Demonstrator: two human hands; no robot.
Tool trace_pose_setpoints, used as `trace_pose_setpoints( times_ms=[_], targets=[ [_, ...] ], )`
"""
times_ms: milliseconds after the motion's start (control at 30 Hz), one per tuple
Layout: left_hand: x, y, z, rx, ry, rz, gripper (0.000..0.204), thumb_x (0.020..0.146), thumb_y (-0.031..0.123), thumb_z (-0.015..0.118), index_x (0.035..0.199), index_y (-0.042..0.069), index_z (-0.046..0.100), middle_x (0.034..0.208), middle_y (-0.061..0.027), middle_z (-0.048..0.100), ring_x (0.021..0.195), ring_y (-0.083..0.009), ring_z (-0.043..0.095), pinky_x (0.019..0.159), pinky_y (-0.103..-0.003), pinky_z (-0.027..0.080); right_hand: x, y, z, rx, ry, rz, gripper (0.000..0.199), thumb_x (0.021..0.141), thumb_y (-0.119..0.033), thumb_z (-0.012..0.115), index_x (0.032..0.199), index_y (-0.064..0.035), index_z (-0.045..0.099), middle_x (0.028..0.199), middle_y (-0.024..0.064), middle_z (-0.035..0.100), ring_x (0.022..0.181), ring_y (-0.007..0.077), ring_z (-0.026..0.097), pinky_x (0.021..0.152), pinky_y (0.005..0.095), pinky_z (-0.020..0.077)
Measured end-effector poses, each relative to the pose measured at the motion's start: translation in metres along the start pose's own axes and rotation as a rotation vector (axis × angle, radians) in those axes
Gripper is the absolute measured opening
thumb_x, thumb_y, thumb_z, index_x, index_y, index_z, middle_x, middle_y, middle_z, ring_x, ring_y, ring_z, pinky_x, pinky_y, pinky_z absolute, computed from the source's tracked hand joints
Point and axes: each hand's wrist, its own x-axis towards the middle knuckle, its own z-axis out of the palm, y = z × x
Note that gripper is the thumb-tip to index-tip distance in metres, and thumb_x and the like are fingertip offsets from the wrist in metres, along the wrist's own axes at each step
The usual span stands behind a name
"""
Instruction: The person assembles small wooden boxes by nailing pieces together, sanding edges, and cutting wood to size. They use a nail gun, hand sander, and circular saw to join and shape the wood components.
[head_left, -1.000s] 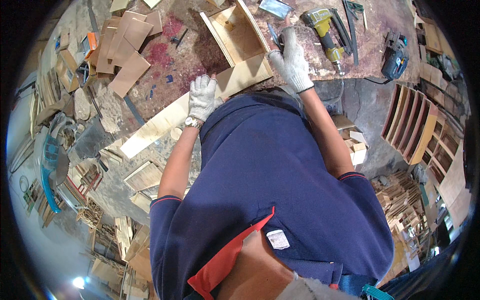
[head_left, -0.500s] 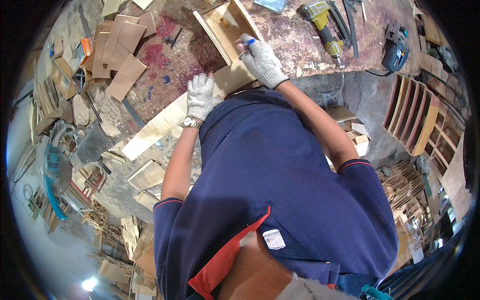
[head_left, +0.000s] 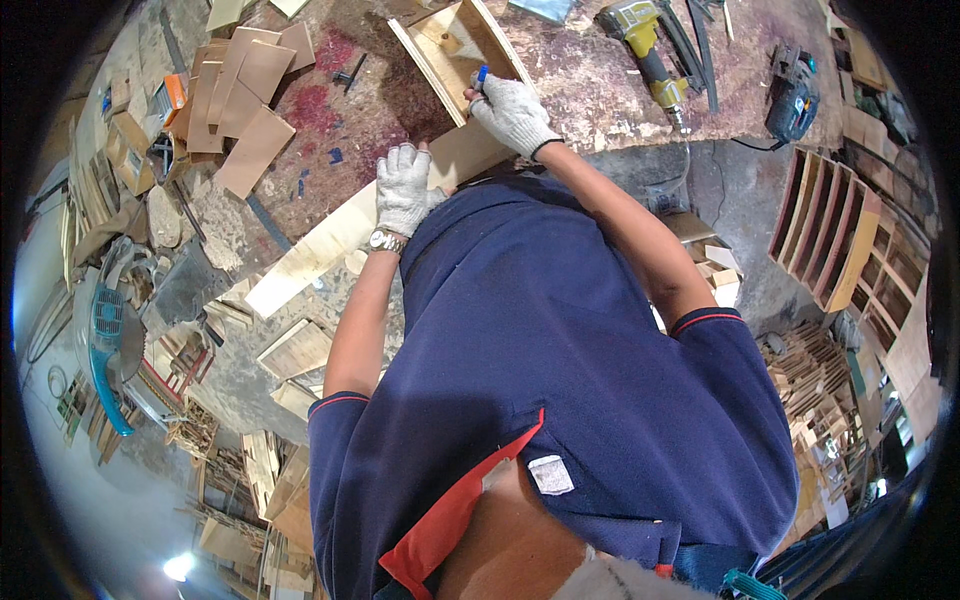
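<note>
Far end of my surface (head_left: 600, 90): yellow power tool (head_left: 645, 50) | to my right: dark sander (head_left: 790, 95), slatted wooden rack (head_left: 830, 235) | to my left: stack of cut plywood pieces (head_left: 240, 100), teal fan (head_left: 105, 350) | below me: wood offcuts (head_left: 270, 480) on the floor.

The person wears a navy short-sleeved polo shirt (head_left: 590, 340) with thin red piping at the sleeve cuffs, a red collar lining (a small white tag beneath it), white knitted work gloves on the left hand (head_left: 403, 187) and right hand (head_left: 514, 112), and a silver metal wristwatch (head_left: 383, 240).
</note>
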Motion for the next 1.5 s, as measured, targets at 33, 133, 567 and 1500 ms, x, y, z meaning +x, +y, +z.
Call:
trace_pose_setpoints(
  times_ms=[33, 133, 567, 1500],
  targets=[
    [0.000, 0.000, 0.000, 0.003, -0.004, 0.000, 0.079, 0.072, 0.055, 0.077, 0.126, -0.001, 0.063, 0.106, -0.0150, 0.058, 0.105, -0.0329, 0.055, 0.089, -0.045, 0.043, 0.000, 0.001, 0.001, -0.005, 0.010, -0.018, 0.031, 0.098, -0.031, 0.058, 0.107, -0.0042, 0.069, 0.088, 0.0233, 0.071, 0.085, 0.0424, 0.070, 0.076, 0.0513, 0.0542],
    [-0.001, -0.001, 0.001, 0.009, -0.024, -0.003, 0.081, 0.071, 0.057, 0.077, 0.127, -0.001, 0.062, 0.108, -0.0151, 0.058, 0.106, -0.0327, 0.054, 0.090, -0.045, 0.043, 0.000, 0.002, 0.003, -0.018, 0.035, -0.057, 0.033, 0.098, -0.033, 0.058, 0.108, -0.0037, 0.069, 0.089, 0.0232, 0.071, 0.086, 0.0420, 0.070, 0.077, 0.0508, 0.0543],
    [-0.002, -0.003, 0.005, 0.010, 0.007, 0.024, 0.085, 0.073, 0.062, 0.074, 0.127, -0.002, 0.062, 0.106, -0.0158, 0.058, 0.104, -0.0335, 0.055, 0.088, -0.045, 0.043, 0.005, 0.005, 0.009, -0.017, -0.028, -0.005, 0.033, 0.098, -0.035, 0.057, 0.101, -0.0034, 0.068, 0.094, 0.0230, 0.071, 0.091, 0.0430, 0.069, 0.080, 0.0522, 0.0540],
    [-0.001, -0.002, 0.004, -0.003, -0.019, -0.001, 0.082, 0.073, 0.059, 0.074, 0.128, -0.001, 0.062, 0.108, -0.0166, 0.059, 0.106, -0.0337, 0.055, 0.089, -0.046, 0.043, 0.007, -0.005, 0.000, 0.041, -0.028, 0.055, 0.036, 0.100, -0.035, 0.056, 0.100, -0.0005, 0.068, 0.096, 0.0262, 0.069, 0.093, 0.0457, 0.067, 0.082, 0.0534, 0.0521]
  ],
)
